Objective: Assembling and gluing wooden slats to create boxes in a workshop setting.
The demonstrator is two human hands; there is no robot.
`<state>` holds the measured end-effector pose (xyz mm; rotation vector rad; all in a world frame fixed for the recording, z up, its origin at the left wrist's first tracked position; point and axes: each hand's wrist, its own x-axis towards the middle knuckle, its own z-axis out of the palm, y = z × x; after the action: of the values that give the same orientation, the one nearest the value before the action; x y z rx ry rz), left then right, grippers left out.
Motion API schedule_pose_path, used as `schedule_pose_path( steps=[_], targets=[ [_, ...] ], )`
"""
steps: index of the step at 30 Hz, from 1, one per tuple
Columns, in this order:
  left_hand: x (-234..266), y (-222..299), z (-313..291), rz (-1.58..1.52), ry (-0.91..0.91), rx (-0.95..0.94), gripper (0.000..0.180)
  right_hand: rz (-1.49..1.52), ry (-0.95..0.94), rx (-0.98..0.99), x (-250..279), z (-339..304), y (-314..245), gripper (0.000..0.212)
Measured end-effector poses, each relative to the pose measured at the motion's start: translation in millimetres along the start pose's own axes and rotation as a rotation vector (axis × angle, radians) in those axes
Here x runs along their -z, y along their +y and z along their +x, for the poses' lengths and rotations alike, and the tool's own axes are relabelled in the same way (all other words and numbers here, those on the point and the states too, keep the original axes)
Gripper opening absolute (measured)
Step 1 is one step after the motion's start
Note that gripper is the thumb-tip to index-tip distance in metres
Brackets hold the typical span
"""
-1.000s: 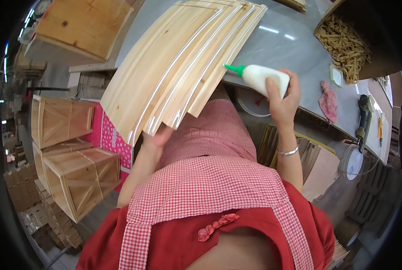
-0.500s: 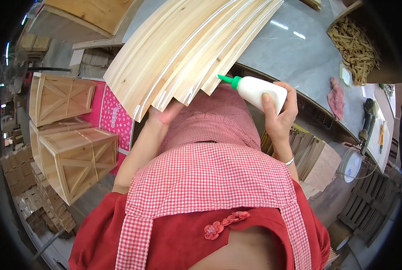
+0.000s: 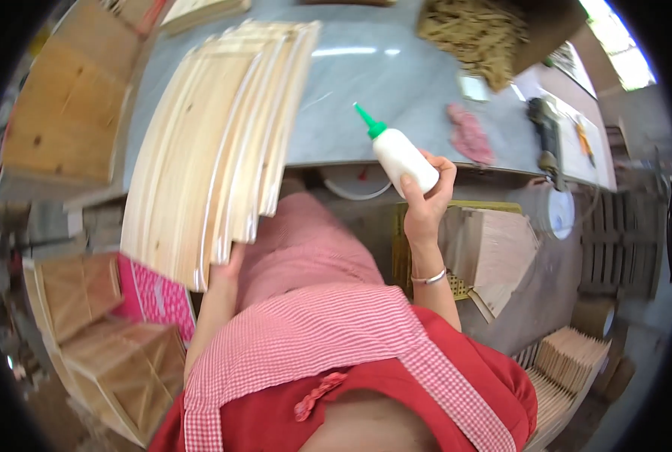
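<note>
My right hand is wrapped round a white glue bottle with a green nozzle, which points up and to the left over the worktable's front edge. A fanned stack of pale wooden boards overhangs that edge on the left. White lines of glue run along the exposed edges of several boards. At the stack's near end my left hand grips the boards from below, its fingers mostly hidden under the wood. The nozzle tip is apart from the boards.
On the grey worktable lie a pink cloth and a dark power tool. A box of wood strips stands at the back. Wooden crates are at lower left, a white bucket at right.
My view has swung to the right. The glue bottle has come away from the board ends, and its nozzle has tipped upward. Both hands keep their hold.
</note>
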<state>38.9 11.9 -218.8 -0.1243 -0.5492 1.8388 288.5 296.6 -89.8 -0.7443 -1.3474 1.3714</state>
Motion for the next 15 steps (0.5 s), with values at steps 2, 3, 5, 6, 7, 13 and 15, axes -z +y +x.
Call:
schedule_pose_path(
  steps=[2, 3, 5, 6, 7, 13, 15],
  targets=[
    [7, -6, 28, 0.038, 0.139, -0.025, 0.055, -0.092, 0.145, 0.089, 24, 24, 4, 0.045],
    [8, -8, 39, 0.064, 0.205, -0.047, 0.056, -0.149, 0.216, 0.128, 39, 38, 4, 0.045],
    [3, -12, 56, 0.127, 0.342, -0.105, 0.058, -0.336, 0.332, 0.238, 74, 62, 8, 0.047],
    [0, -13, 65, 0.163, 0.414, -0.145, 0.059, -0.346, 0.386, 0.263, 92, 76, 11, 0.047],
    [-4, -14, 69, 0.199, 0.480, -0.192, 0.060, -0.354, 0.431, 0.290, 108, 89, 11, 0.048],
    [-31, -20, 40, 0.389, 0.901, -0.621, 0.066, -0.886, 0.377, 0.233, 182, 142, 36, 0.046],
    [-38, -15, 5, 0.336, 0.896, -0.661, 0.068, -0.998, 0.437, 0.218, 199, 149, 53, 0.046]
  ],
)
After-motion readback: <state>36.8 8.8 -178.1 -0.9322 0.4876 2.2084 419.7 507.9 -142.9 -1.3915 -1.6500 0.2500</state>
